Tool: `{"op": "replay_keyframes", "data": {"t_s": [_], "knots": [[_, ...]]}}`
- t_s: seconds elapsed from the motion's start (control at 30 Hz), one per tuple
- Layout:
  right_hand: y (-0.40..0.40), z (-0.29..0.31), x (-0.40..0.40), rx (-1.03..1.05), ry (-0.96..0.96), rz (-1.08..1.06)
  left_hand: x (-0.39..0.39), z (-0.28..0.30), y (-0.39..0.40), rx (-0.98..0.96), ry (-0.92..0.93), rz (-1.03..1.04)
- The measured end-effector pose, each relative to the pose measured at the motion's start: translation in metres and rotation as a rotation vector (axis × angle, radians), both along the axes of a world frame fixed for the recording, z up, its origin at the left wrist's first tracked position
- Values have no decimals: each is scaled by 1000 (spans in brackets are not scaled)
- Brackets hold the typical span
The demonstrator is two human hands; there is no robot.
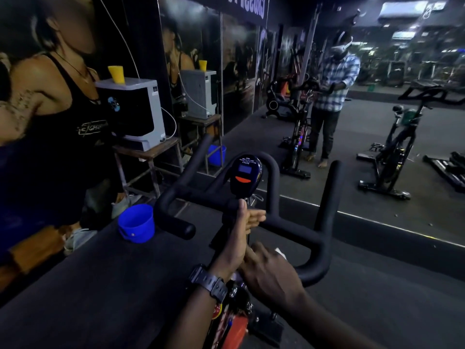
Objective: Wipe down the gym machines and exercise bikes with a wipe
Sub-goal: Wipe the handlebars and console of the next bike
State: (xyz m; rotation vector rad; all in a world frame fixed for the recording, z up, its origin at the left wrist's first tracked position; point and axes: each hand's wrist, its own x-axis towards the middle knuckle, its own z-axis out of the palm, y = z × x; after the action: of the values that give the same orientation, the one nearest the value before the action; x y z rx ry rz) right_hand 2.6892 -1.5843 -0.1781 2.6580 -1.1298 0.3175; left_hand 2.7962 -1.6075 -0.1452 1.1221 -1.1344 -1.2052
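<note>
A black exercise bike stands right in front of me, its curved handlebars point(275, 224) spreading to both sides. At their centre sits a small console point(245, 172) with a blue screen and an orange button. My left hand point(242, 235), with a watch on the wrist, reaches up to the stem below the console, fingers straight and thumb touching the bar. My right hand point(271, 272) is lower, just behind the handlebar, fingers curled round a white wipe point(281, 253) of which only a small corner shows. The bike's red and black frame point(234, 328) lies under my arms.
A blue bucket point(136, 224) sits on the raised ledge to the left. Behind it a white water purifier point(133, 109) stands on a metal stool. A wall mirror point(352, 137) ahead reflects me, this bike and other bikes. Dark floor extends to the right.
</note>
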Motion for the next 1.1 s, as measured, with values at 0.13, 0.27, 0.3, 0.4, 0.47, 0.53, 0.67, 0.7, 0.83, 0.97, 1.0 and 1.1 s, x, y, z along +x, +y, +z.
{"op": "replay_keyframes", "data": {"t_s": [0.13, 0.27, 0.3, 0.4, 0.47, 0.53, 0.67, 0.7, 0.83, 0.97, 1.0, 1.1], "knots": [[9, -9, -18, -166, -57, 63, -3, 12, 3, 44, -10, -32], [15, -28, -56, -193, -56, 24, -3, 22, 5, -10, 5, -57], [17, -37, -74, -215, -43, 39, -2, 22, 4, -23, -3, -50], [23, -54, -124, -263, -63, 102, -2, 18, 3, -25, -24, -26], [29, -53, -121, -179, -122, 58, -8, 15, 2, -25, -46, -41], [33, -42, -87, -69, -213, -42, -19, 13, -2, -27, -52, -65], [27, -34, -49, -67, -301, -176, -36, 7, -12, -127, -130, -34], [25, -41, -60, -103, -296, -145, -38, 4, -16, -150, -152, -23], [26, -73, -118, -99, -487, -132, -44, -2, -26, -228, -244, 23], [23, -70, -80, 87, -924, -240, -56, -3, -24, -288, -339, 14], [18, -67, -71, 101, -1001, -285, -59, -3, -24, -304, -361, 7], [-15, -48, -80, 200, -969, -448, -62, -5, -25, -290, -386, 6]]}}
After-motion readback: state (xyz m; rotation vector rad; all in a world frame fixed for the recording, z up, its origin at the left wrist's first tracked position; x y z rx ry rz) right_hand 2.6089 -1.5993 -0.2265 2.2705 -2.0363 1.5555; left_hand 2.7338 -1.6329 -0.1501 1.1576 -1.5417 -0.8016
